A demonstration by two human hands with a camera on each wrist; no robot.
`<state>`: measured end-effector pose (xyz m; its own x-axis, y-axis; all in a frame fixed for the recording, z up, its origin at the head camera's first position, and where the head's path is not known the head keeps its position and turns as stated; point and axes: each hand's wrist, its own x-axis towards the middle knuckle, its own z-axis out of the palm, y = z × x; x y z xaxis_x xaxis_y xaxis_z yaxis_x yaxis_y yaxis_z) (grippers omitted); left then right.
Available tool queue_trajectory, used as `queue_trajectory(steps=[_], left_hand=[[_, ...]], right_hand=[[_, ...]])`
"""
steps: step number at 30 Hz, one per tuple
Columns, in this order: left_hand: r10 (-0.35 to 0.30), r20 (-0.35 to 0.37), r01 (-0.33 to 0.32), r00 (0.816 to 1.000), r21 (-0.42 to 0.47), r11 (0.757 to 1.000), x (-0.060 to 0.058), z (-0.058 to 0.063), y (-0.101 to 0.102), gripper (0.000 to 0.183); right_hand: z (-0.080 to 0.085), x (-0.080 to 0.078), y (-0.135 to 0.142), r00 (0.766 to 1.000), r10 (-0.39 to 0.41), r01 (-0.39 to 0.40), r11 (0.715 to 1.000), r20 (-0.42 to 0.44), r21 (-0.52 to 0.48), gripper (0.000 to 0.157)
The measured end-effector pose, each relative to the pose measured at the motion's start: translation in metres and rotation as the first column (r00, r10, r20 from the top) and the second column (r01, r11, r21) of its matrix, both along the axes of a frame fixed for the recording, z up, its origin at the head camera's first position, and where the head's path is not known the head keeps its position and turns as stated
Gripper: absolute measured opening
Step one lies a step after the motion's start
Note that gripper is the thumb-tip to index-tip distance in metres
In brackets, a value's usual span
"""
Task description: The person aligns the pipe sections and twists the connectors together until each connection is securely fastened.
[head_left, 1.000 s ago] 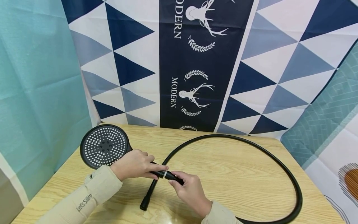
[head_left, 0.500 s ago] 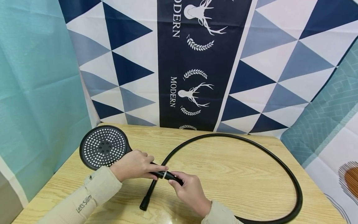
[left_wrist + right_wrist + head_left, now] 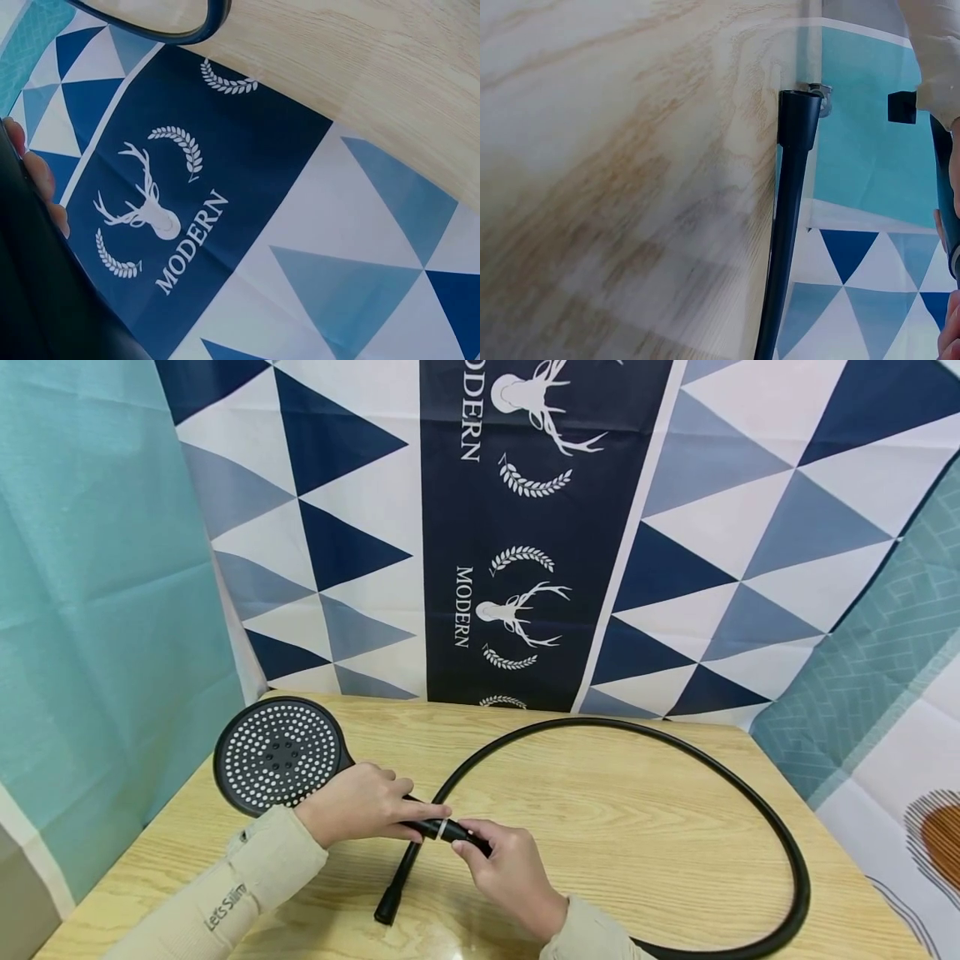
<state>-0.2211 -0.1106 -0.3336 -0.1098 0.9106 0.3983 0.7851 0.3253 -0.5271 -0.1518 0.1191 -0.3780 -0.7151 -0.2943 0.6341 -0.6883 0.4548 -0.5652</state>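
Observation:
A black shower head (image 3: 279, 753) with a round, dotted spray face turned up is at the left in the head view. My left hand (image 3: 360, 806) grips its handle (image 3: 422, 825), index finger stretched along it. My right hand (image 3: 513, 872) pinches the black hose connector (image 3: 465, 837) at the handle's lower end, where a pale ring shows at the joint. The black shower hose (image 3: 787, 843) loops over the table to the right and passes under my right sleeve. Its other end (image 3: 388, 903) lies below the handle, also seen as a flared hose end (image 3: 799, 120) in the right wrist view.
The wooden table (image 3: 615, 827) backs onto a patterned cloth (image 3: 517, 568) with triangles and deer heads. A teal cloth (image 3: 112, 610) hangs at the left side, another patterned cloth (image 3: 900, 760) at the right. The hose loop spans much of the table's right half.
The head view has shifted very slightly. Both hands keep the same hold on the shower head handle and the hose connector, with no clear movement.

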Motion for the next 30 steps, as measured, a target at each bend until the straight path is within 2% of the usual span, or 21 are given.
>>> queue_trajectory(steps=[7,11,13,21,30], left_hand=[[0.016,0.015,-0.016,1.000,-0.020,1.000,0.002,0.004,-0.001,0.047],[0.018,0.015,-0.018,1.000,-0.026,1.000,0.003,0.006,-0.002,0.046],[0.019,0.013,-0.018,1.000,-0.024,1.000,0.003,0.006,-0.002,0.046],[0.018,0.016,-0.018,1.000,-0.025,1.000,0.005,0.005,-0.004,0.047],[-0.002,0.003,0.002,1.000,-0.033,0.999,0.005,0.006,-0.004,0.045]], right_hand=[[0.002,0.000,0.001,1.000,0.011,-0.011,1.000,0.001,0.017,0.017],[0.004,0.000,0.000,0.999,0.022,-0.023,0.999,0.040,0.022,0.016],[0.006,0.002,-0.001,0.996,0.023,-0.025,0.999,0.086,0.020,0.016],[0.014,0.005,-0.003,0.958,0.018,-0.019,1.000,0.288,-0.001,0.018],[0.013,0.005,-0.004,0.932,0.042,-0.036,0.999,0.359,-0.024,0.020]])
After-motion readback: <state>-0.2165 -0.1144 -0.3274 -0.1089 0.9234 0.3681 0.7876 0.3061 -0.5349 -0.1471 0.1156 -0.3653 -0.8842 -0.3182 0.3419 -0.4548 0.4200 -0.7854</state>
